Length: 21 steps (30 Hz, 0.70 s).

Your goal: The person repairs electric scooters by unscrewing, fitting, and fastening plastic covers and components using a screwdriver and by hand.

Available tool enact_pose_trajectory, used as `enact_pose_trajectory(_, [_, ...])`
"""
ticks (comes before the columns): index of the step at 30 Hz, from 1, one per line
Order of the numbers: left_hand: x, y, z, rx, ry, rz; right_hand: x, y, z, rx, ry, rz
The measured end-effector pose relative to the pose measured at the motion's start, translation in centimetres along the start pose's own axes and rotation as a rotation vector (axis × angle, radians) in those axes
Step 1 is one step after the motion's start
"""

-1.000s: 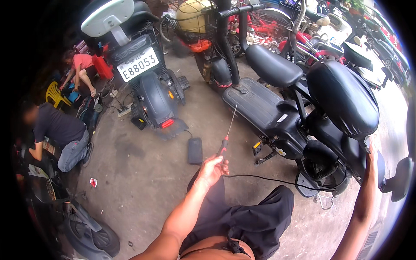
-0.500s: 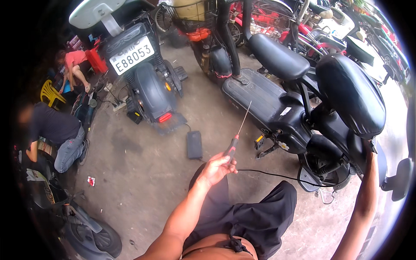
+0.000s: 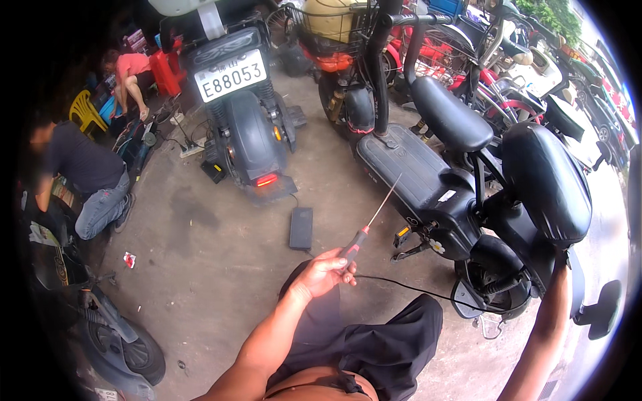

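My left hand [image 3: 319,274] is closed around the red and grey handle of a screwdriver [image 3: 353,248]. Its thin shaft points up and away, toward the black electric scooter [image 3: 401,160] on my right, and its tip appears over the footboard's edge. My right arm reaches to the back of the scooter's large black rear seat [image 3: 545,184]. The right hand [image 3: 564,259] is mostly hidden at the seat's lower rear edge, so its fingers do not show. Just beyond my left hand, a flat black box [image 3: 301,228] lies on the ground, with a black cable [image 3: 408,287] running toward the scooter's rear wheel.
Ahead stands a grey scooter [image 3: 247,134] with a white plate. Two people crouch at the left, near a yellow chair [image 3: 87,112] and a red chair [image 3: 167,72]. A scooter wheel [image 3: 130,351] lies at lower left. Several parked bikes and scooters fill the upper right.
My view has shifted, so the surrounding scooters appear lower in the picture. The left hand still holds the screwdriver, and the right stays at the rear seat.
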<state>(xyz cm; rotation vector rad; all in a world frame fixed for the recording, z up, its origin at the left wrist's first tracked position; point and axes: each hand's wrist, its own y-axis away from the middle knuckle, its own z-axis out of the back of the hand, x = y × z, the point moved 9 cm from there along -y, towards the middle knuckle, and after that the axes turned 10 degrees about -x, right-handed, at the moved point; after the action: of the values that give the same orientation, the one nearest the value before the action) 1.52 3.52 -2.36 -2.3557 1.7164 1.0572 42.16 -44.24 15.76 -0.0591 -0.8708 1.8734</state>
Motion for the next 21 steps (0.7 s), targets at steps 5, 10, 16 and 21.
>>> enact_pose_trajectory(5, [-0.6, 0.4, 0.7, -0.008, 0.019, -0.014, 0.4, 0.4, -0.8, 0.001, -0.032, -0.009])
enact_pose_trajectory(10, [-0.1, -0.4, 0.0, -0.016, 0.007, -0.002, 0.3, 1.0, -0.8, 0.002, -0.045, -0.027])
enact_pose_trajectory(16, [0.6, -1.0, -0.5, -0.004, -0.010, 0.019, 0.2, 1.7, -0.8, 0.002, -0.058, -0.046])
enact_pose_trajectory(21, [0.6, -1.2, -0.2, 0.005, -0.029, 0.022, -0.1, 2.4, -1.1, 0.003, -0.070, -0.051])
